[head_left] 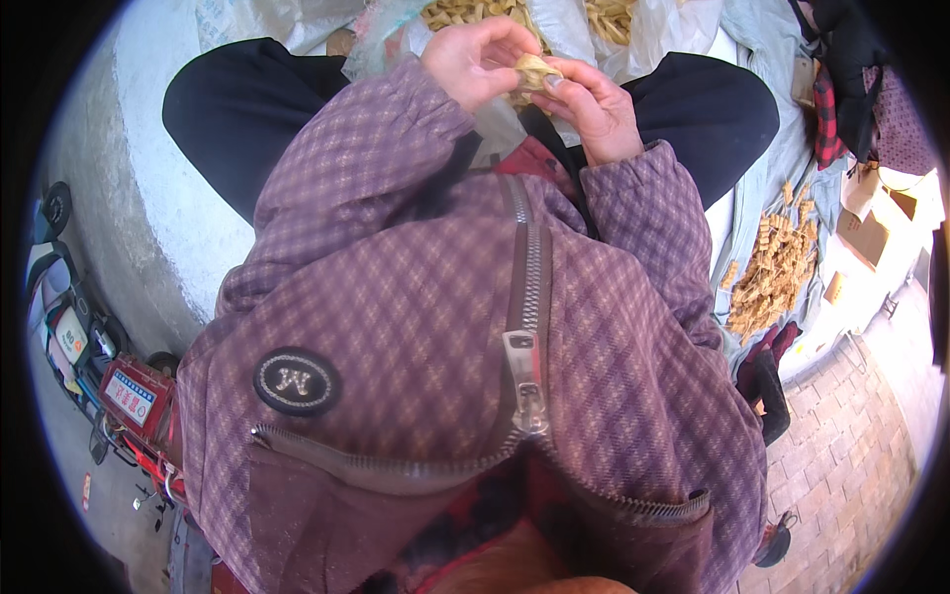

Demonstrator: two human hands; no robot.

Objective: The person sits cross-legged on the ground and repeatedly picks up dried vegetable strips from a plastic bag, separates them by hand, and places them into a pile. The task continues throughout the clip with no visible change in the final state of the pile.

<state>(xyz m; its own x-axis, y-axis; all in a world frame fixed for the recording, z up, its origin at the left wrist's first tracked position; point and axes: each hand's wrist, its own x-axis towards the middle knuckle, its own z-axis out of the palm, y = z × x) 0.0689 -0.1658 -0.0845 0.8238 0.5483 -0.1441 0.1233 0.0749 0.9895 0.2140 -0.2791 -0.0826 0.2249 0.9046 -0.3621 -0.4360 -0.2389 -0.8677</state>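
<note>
A small pale-yellow folded strip (534,71) is pinched between my two hands, out in front of my chest. My left hand (473,61) grips it from the left with thumb and fingers. From the right, my right hand (596,107) presses thumb and fingertips on its other side. Whether the strip is leaf, husk or something else I cannot tell. Just beyond my hands, plastic bags (673,35) lie around heaps of similar yellowish strips (475,12). Part of the strip is hidden by my fingers.
My bent knees (708,119) spread to both sides. At the right, a heap of tan, ridged pieces (777,262) lies on pale cloth, beside cardboard (863,233). A person's patterned clothing (905,124) shows at upper right. Parked vehicles (129,396) stand at lower left, brick paving (841,455) at lower right.
</note>
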